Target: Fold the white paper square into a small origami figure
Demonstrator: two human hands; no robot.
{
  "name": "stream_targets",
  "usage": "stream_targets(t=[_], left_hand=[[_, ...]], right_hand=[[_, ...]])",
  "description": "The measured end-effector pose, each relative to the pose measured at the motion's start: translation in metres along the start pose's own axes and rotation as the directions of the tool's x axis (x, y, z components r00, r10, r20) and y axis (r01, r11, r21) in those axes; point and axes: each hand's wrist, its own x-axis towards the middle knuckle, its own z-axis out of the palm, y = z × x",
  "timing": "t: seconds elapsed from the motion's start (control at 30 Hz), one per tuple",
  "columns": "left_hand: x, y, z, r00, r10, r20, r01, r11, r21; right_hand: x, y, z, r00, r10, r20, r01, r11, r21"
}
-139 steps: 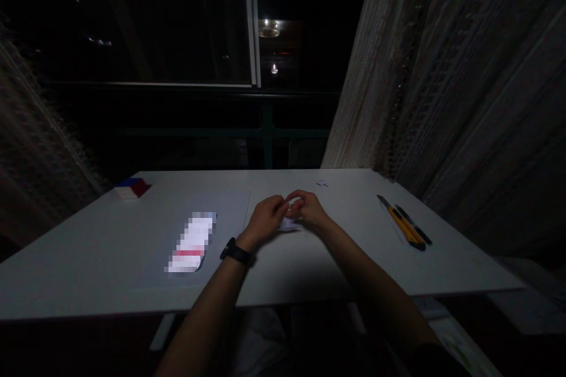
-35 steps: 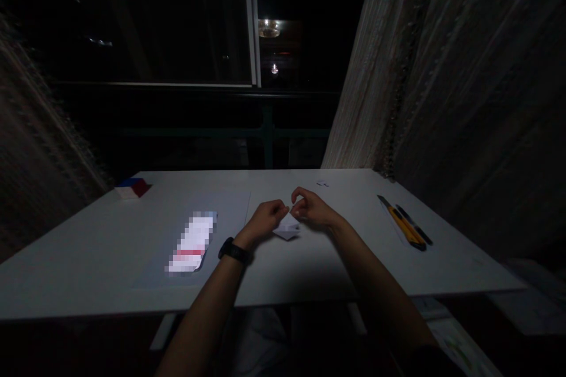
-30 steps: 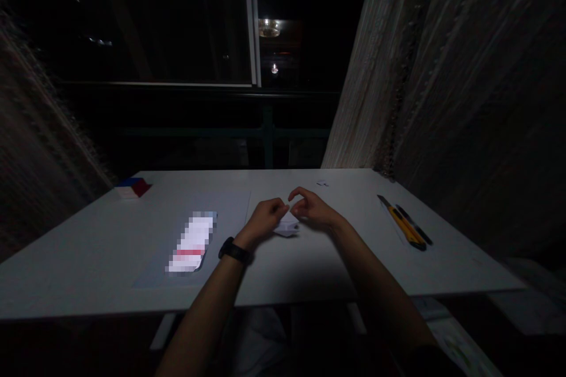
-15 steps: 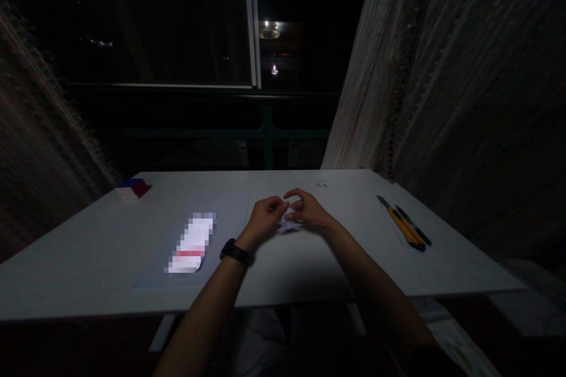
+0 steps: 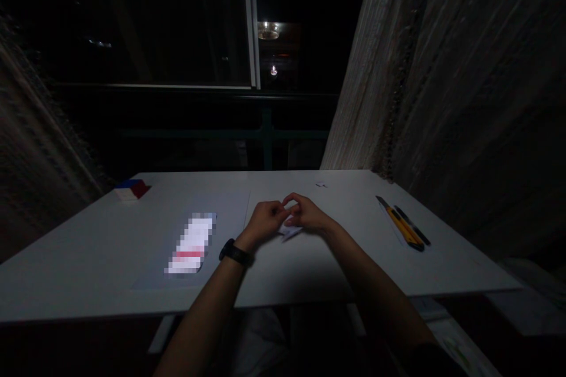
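Observation:
Both my hands meet over the middle of the white table. A small piece of folded white paper shows beneath and between my fingers; its shape is mostly hidden. My left hand, with a black watch on the wrist, is closed in a pinch at the paper. My right hand curls over from the other side, thumb and fingers closed on the same paper. The fingertips of the two hands touch or nearly touch.
To the left lie a lit phone on a pale sheet and a colored puzzle cube. A yellow utility knife and a black pen lie right. Small scraps sit farther back. Curtains flank the table.
My right fingers have closed in toward my left fingertips. The paper between my hands has tilted, with a corner now pointing down toward me. The other things stay put.

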Motion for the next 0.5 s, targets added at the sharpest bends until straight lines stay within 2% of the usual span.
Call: stream_targets(t=[0.1, 0.2, 0.27, 0.33, 0.4, 0.5], left_hand=[[0.000, 0.003, -0.001, 1.000, -0.010, -0.023, 0.009, 1.000, -0.014], [0.002, 0.003, -0.004, 0.989, -0.043, -0.142, 0.034, 0.997, -0.066], [0.004, 0.001, -0.007, 0.951, -0.114, -0.287, 0.092, 0.992, -0.088], [0.007, -0.003, -0.009, 0.887, -0.220, -0.405, 0.180, 0.974, -0.136], [0.008, -0.005, -0.009, 0.858, -0.321, -0.402, 0.219, 0.935, -0.278], [0.008, -0.003, -0.007, 0.871, -0.409, -0.272, 0.208, 0.808, -0.551]], right_hand=[[0.000, 0.001, -0.001, 1.000, -0.003, 0.023, 0.002, 0.998, 0.067], [0.000, -0.003, -0.002, 1.000, -0.015, -0.011, 0.016, 0.985, 0.170], [0.000, -0.006, -0.003, 0.996, -0.014, -0.091, 0.037, 0.966, 0.257], [0.000, -0.008, -0.001, 0.988, 0.004, -0.152, 0.045, 0.947, 0.318], [0.002, -0.006, 0.004, 0.984, 0.029, -0.173, 0.030, 0.944, 0.328], [0.007, 0.001, 0.012, 0.964, 0.026, -0.266, 0.060, 0.949, 0.310]])
